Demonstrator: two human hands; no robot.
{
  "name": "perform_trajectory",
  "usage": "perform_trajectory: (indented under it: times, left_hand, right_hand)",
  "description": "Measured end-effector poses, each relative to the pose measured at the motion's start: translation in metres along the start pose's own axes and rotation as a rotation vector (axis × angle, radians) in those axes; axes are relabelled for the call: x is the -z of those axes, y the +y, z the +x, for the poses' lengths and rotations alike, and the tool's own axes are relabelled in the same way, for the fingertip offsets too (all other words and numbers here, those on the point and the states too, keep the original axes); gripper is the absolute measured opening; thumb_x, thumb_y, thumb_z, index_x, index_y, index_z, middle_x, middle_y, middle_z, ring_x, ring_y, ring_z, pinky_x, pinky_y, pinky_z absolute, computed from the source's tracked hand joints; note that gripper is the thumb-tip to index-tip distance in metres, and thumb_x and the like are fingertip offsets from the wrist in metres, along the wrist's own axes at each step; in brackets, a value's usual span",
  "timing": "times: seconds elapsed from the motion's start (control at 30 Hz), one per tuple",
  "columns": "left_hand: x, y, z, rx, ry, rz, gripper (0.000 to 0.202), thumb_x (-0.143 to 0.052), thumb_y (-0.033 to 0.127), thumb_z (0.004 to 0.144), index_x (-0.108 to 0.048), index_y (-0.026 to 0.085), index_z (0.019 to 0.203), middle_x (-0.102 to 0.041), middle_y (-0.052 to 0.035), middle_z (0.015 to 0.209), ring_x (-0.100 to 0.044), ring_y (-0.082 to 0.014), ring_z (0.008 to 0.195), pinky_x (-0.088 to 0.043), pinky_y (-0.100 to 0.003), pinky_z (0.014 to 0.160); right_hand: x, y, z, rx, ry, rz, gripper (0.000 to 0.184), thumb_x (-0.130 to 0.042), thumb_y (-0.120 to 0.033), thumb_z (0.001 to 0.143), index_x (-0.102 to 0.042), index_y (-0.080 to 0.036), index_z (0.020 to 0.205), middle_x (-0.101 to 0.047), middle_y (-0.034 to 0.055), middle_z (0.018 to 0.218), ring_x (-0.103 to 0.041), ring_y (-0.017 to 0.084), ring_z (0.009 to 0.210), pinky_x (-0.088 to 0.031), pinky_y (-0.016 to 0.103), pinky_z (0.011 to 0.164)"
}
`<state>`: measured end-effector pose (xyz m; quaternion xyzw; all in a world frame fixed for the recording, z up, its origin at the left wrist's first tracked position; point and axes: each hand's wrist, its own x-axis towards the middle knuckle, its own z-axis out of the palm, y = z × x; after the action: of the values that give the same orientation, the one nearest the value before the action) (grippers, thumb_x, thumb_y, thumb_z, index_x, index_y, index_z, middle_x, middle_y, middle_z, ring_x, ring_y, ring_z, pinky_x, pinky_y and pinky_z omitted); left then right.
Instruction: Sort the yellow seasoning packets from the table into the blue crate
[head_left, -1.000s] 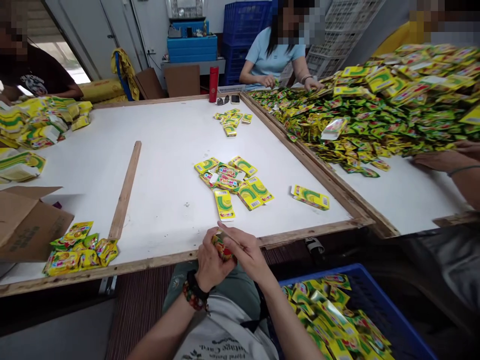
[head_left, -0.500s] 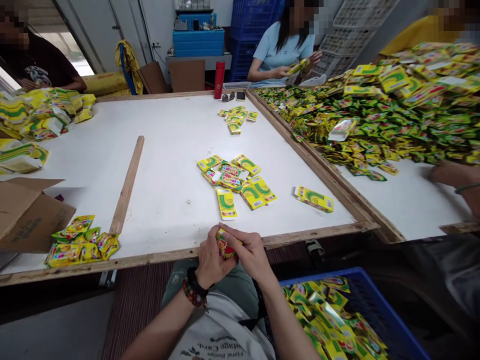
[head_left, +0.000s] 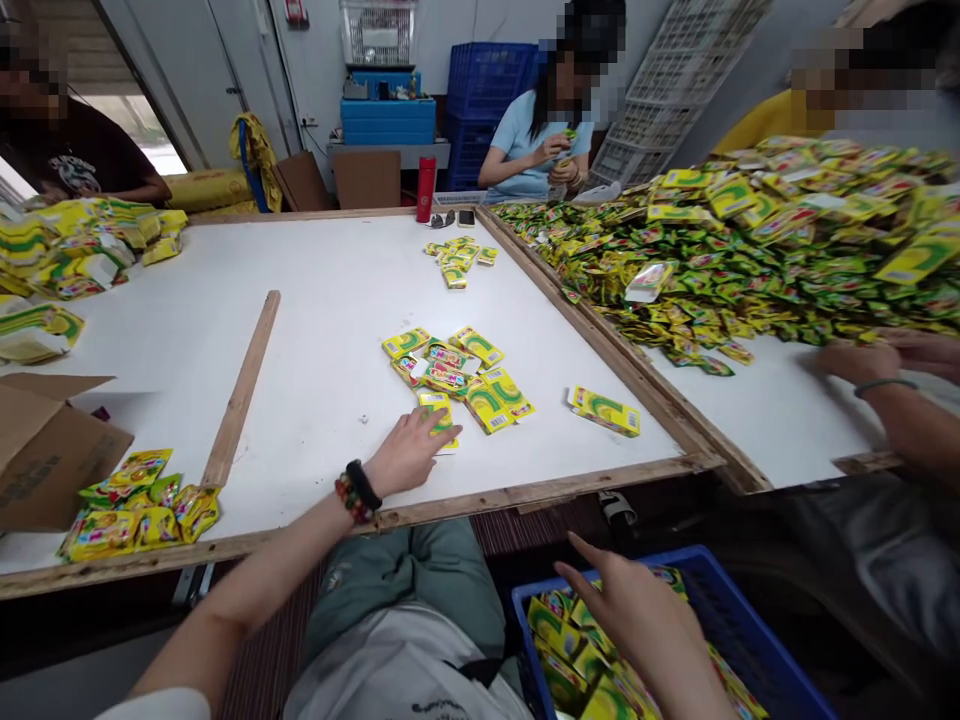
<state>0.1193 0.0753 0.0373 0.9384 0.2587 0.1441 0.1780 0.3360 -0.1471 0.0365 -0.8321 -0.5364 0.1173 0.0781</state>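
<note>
My left hand (head_left: 409, 452) lies on the white table (head_left: 300, 400), with its fingertips over a yellow-green sachet strip (head_left: 437, 412). That strip sits at the near edge of a loose group of sachet strips (head_left: 450, 365). Beaded and black bands circle my left wrist (head_left: 358, 492). My right hand (head_left: 630, 610) hangs above a blue plastic crate (head_left: 750, 625) of yellow sachets (head_left: 562, 650), with its fingers apart and nothing in them.
A wooden strip (head_left: 240, 400) lies on the table. Cardboard (head_left: 45, 450) and sachet heaps stand at left. A co-worker's hand (head_left: 859, 360) works beside a large sachet pile (head_left: 750, 250) on the adjoining table at right. Another co-worker (head_left: 532, 160) sits beyond it.
My hands have come apart. The left has moved forward onto the table at the sachet strip, and the right has dropped towards the crate, no longer holding the sachets.
</note>
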Motion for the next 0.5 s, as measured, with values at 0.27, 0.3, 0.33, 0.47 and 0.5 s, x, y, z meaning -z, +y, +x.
perform_trajectory:
  times: [0.27, 0.3, 0.33, 0.47, 0.5]
  left_hand:
    - [0.035, 0.01, 0.014, -0.035, 0.047, -0.211, 0.026, -0.039, 0.023, 0.095, -0.066, 0.021, 0.092, -0.068, -0.0047, 0.087, -0.064, -0.0186, 0.083, -0.049, -0.029, 0.077]
    - [0.038, 0.016, 0.006, -0.004, 0.09, -0.296, 0.028, -0.037, 0.026, 0.096, -0.065, 0.021, 0.091, -0.067, -0.0042, 0.085, -0.063, -0.0179, 0.081, -0.048, -0.028, 0.076]
    - [0.038, 0.022, -0.003, 0.046, 0.148, -0.377, 0.028, -0.037, 0.028, 0.096, -0.063, 0.021, 0.091, -0.066, -0.0042, 0.085, -0.062, -0.0177, 0.081, -0.048, -0.028, 0.077]
    - [0.002, 0.039, -0.034, 0.331, 0.479, -0.605, 0.05, -0.061, 0.036, 0.083, -0.041, 0.019, 0.126, -0.056, -0.011, 0.12, -0.059, -0.0201, 0.099, -0.049, -0.032, 0.085]
    - [-0.011, 0.043, -0.04, 0.4, 0.537, -0.638, 0.07, -0.069, 0.035, 0.076, -0.032, 0.018, 0.133, -0.05, -0.0138, 0.128, -0.058, -0.0215, 0.104, -0.05, -0.033, 0.087]
  right_hand:
    - [-0.026, -0.077, 0.06, 0.362, 0.146, 0.822, 0.068, -0.066, -0.029, 0.08, -0.043, -0.023, 0.144, -0.043, 0.0114, 0.148, -0.041, 0.027, 0.136, -0.038, 0.048, 0.108]
    - [-0.025, -0.088, 0.063, 0.4, 0.092, 0.919, 0.07, -0.067, -0.029, 0.08, -0.041, -0.025, 0.145, -0.045, 0.0101, 0.148, -0.043, 0.027, 0.135, -0.04, 0.047, 0.107]
    - [-0.024, -0.096, 0.064, 0.43, 0.017, 1.007, 0.066, -0.066, -0.029, 0.082, -0.043, -0.025, 0.144, -0.051, 0.0095, 0.143, -0.05, 0.026, 0.13, -0.044, 0.044, 0.103]
    - [-0.029, -0.117, 0.057, 0.405, -0.204, 1.158, 0.046, -0.056, -0.031, 0.089, -0.056, -0.021, 0.134, -0.075, 0.0057, 0.101, -0.069, 0.021, 0.084, -0.056, 0.035, 0.077]
    - [-0.033, -0.118, 0.054, 0.383, -0.214, 1.162, 0.045, -0.056, -0.031, 0.088, -0.059, -0.021, 0.131, -0.075, 0.0051, 0.095, -0.068, 0.02, 0.078, -0.056, 0.035, 0.075]
